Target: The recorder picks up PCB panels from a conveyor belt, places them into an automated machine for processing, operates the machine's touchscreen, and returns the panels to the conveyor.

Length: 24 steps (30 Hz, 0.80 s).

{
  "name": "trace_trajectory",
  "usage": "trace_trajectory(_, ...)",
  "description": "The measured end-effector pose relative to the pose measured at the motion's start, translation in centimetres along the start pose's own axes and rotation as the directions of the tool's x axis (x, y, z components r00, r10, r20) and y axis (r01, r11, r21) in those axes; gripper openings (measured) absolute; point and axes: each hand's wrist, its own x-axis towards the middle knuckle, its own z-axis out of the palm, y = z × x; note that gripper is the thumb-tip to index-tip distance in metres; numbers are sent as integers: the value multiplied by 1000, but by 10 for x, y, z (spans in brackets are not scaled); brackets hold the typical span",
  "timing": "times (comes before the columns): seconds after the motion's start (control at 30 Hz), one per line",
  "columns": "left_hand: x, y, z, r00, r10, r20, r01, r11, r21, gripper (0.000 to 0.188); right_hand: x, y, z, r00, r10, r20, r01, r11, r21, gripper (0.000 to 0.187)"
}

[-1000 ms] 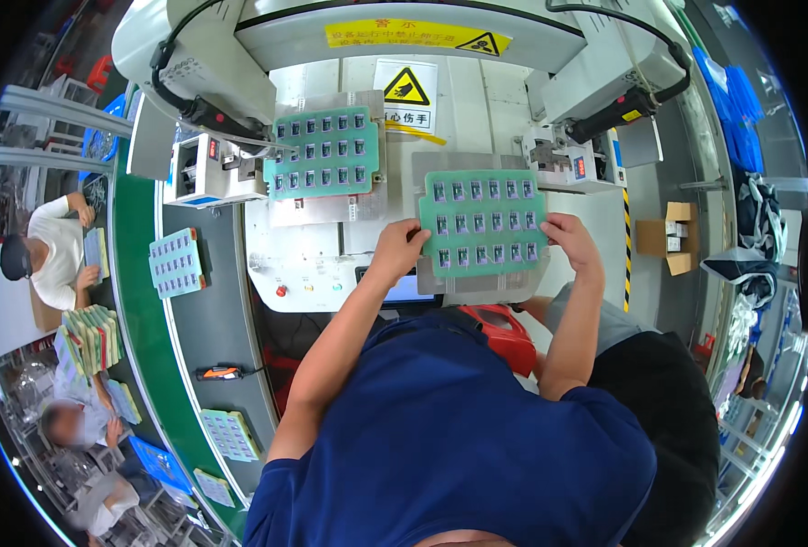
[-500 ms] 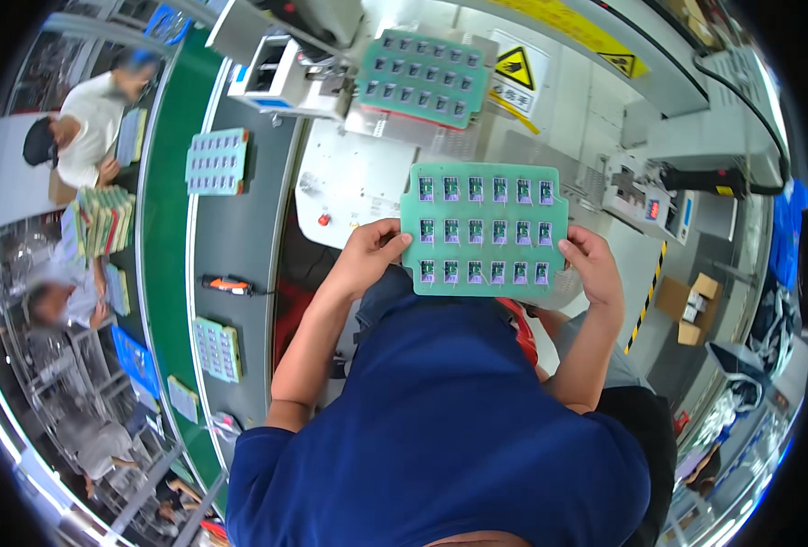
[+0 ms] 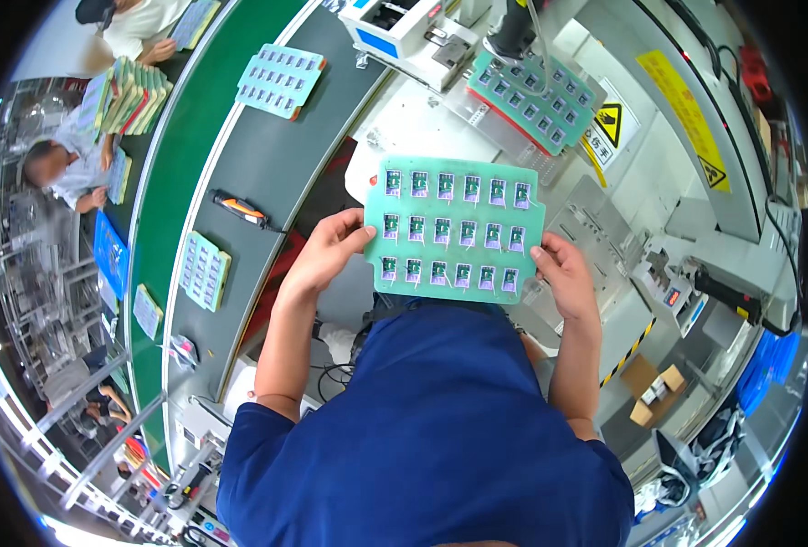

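Observation:
A light green tray [image 3: 454,208] hangs level in front of my body, its face up, with rows of small circuit boards in rectangular pockets. My left hand [image 3: 331,244] pinches its left edge between thumb and fingers. On the opposite edge, my right hand [image 3: 563,272] grips in the same way. Beyond it, a similar green tray [image 3: 530,98] lies on a red base at the machine, partly covered by a dark tool head [image 3: 511,36].
Left of me runs a dark conveyor [image 3: 267,159] bearing a filled tray [image 3: 281,80], another tray [image 3: 205,271] and an orange-black electric screwdriver [image 3: 238,208]. Co-workers sit beyond its green strip [image 3: 174,155]. A cardboard box [image 3: 652,390] stands on the floor at right.
My view and body have turned left, so the machine and conveyor appear rotated. The tray has shifted slightly left in the picture, still held by both hands.

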Motion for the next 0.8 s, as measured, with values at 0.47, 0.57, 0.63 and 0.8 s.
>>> trace_trajectory(0.47,-14,-27,-46,972,-51,-229,25,993,-115,13,44,-12,53,989,32,145,-30,999,-10,24)
trace_trajectory(0.57,-17,-30,-54,968,-80,-238,44,987,-152,18,48,-13,61,983,17,181,-8,999,-48,24)
trace_trajectory(0.63,-19,-25,-51,961,-84,-262,24,975,-223,21,52,-16,68,987,10,162,0,998,-60,25)
trace_trajectory(0.8,-27,-18,-53,959,-70,-274,-71,878,-474,32,60,-16,80,984,16,178,-5,998,-59,26)
